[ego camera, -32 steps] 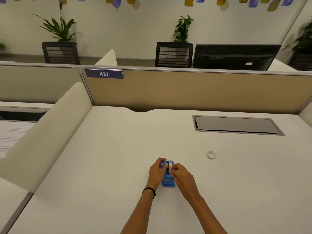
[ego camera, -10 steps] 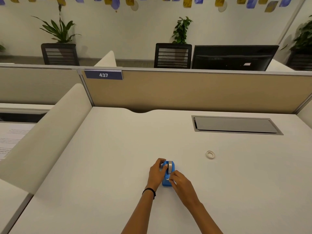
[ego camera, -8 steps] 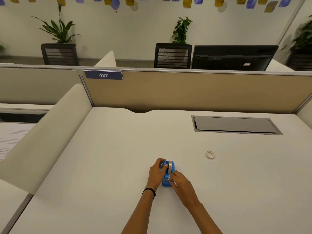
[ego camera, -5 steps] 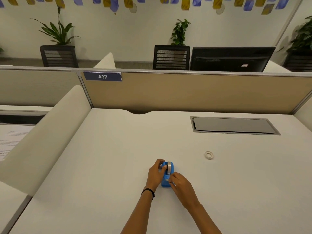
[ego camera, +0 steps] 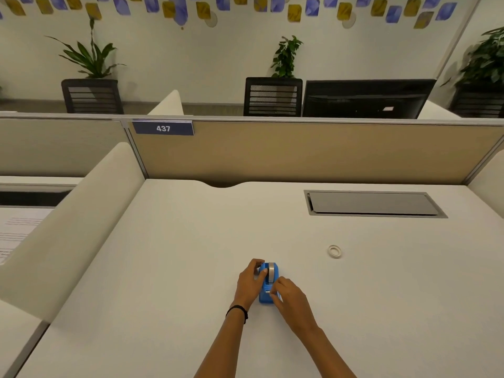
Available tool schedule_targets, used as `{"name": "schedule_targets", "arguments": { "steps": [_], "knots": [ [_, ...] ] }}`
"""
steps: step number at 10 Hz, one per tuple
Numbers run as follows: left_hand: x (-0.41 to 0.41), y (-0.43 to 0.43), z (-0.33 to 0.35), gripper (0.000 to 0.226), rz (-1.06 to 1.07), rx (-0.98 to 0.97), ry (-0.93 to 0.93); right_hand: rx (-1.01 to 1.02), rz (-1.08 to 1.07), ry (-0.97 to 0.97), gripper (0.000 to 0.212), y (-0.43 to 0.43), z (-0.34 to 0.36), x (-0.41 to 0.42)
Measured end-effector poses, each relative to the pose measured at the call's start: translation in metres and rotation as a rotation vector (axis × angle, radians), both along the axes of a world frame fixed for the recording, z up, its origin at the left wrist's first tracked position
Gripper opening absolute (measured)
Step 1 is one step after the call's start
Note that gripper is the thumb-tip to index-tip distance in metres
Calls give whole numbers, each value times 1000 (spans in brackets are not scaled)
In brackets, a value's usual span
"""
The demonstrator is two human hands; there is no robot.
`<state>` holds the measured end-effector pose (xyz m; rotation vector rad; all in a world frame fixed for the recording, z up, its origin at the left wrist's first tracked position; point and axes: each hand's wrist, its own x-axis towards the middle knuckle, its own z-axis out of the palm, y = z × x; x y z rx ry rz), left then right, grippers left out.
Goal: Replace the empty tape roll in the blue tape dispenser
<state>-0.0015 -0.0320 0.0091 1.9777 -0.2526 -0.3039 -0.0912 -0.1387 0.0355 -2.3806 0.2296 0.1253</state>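
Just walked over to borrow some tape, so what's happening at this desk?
A person is reloading a blue tape dispenser on the desk. The left hand steadies its side; the right hand works at the front end by the cutter. A roll already sits inside. A small empty ring lies apart, to the right.

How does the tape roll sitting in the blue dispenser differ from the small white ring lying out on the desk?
The grey tape roll stands on edge, seated in the blue plastic tape dispenser; the small white ring lies flat on the white desk. The roll sits between the left hand and right hand; the ring lies apart, untouched, to the right. Both are round with an open centre.
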Motion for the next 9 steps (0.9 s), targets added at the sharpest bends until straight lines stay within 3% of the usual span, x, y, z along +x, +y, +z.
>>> {"name": "schedule_targets", "arguments": {
  "steps": [4, 5, 9],
  "knots": [
    [-3, 2, 6, 28, -41, 10, 37, -81, 0, -106, 16, -3, -3, 6],
    [-2, 5, 7, 31, -89, 67, 90, -216, 147, -77, 22, -4, -3, 6],
    [-1, 26, 26, 48, -327, 335, 142, -53, 153, -18, 24, -43, 29, 7]
  ]
}}
